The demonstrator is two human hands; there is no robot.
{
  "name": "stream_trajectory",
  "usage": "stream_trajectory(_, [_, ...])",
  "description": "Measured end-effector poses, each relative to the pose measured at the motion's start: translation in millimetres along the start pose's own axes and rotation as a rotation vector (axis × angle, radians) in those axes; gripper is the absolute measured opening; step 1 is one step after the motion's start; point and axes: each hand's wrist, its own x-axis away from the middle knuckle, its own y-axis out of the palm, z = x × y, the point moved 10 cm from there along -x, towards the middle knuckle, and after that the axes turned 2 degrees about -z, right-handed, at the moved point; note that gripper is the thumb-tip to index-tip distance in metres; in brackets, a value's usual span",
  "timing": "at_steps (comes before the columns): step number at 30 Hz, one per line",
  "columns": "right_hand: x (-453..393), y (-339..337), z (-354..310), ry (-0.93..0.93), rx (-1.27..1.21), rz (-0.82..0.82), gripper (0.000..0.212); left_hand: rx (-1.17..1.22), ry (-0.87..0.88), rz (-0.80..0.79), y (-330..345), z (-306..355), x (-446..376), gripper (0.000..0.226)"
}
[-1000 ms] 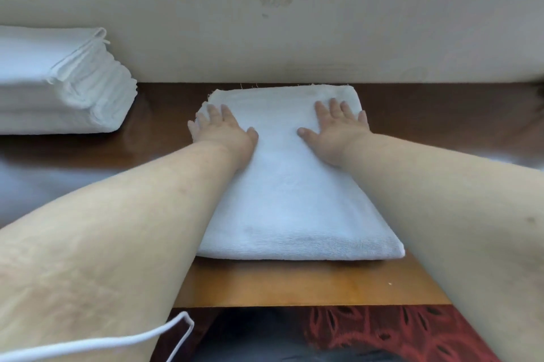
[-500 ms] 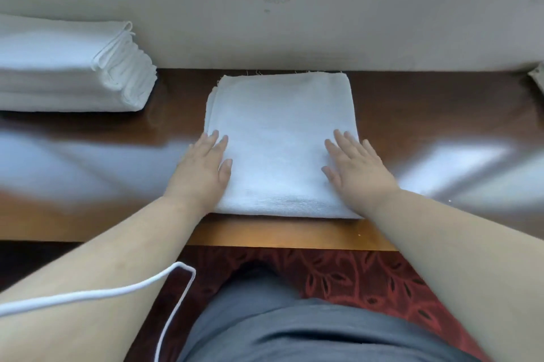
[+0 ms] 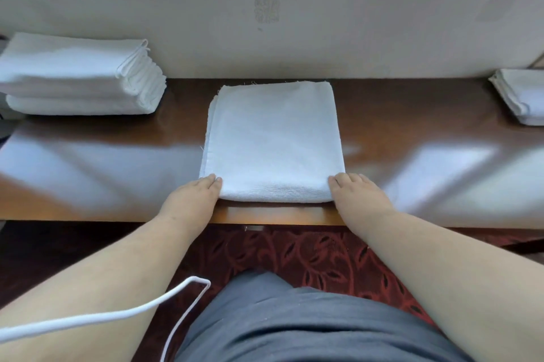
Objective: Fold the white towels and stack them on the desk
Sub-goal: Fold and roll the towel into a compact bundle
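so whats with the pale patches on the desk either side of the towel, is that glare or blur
Head view: glare, window-like light reflected off the glossy desk, washing out the wood left and right of the folded towel; the wide lens bows the desk edge and the stack of towels at far left; towel and both hands stay sharp, left hand, right hand.

Both hands, left [image 3: 192,196] and right [image 3: 357,193], touch the folded towel's [image 3: 273,140] near corners (fingers straight).

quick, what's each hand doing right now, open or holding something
Left hand: open, fingers straight, touching the near left corner of the folded towel.
Right hand: open, fingers straight, touching the towel's near right corner.
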Motion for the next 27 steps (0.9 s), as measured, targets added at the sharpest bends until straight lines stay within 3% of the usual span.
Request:
stream_trajectory(4, [12, -11, -4, -0.012, -0.008, -0.04, 0.036, -0.001, 0.035, -0.004, -7, 13, 13, 0.051])
stream_trajectory(8, [31, -11, -7, -0.009, -0.008, -0.063, 0.04, 0.014, 0.02, -0.023, -6, 28, 35, 0.067])
stream_trajectory(12, [42, -10, 1, 0.024, -0.081, -0.104, 0.03, -0.011, -0.005, -0.027, -17, 34, 39, 0.041])
stream_trajectory(20, [46, -27, 49, 0.215, -0.697, -0.03, 0.029, 0.261, -0.038, 0.044, -61, 0, 38, 0.036])
stream_trajectory(25, [51, -37, 55, 0.153, -0.796, -0.116, 0.02, 0.365, 0.024, -0.142, -76, -1, 40, 0.016])
stream_trajectory(27, [50, -42, 67, 0.201, -0.888, -0.12, 0.022, 0.442, -0.039, -0.176, -81, -8, 38, 0.013])
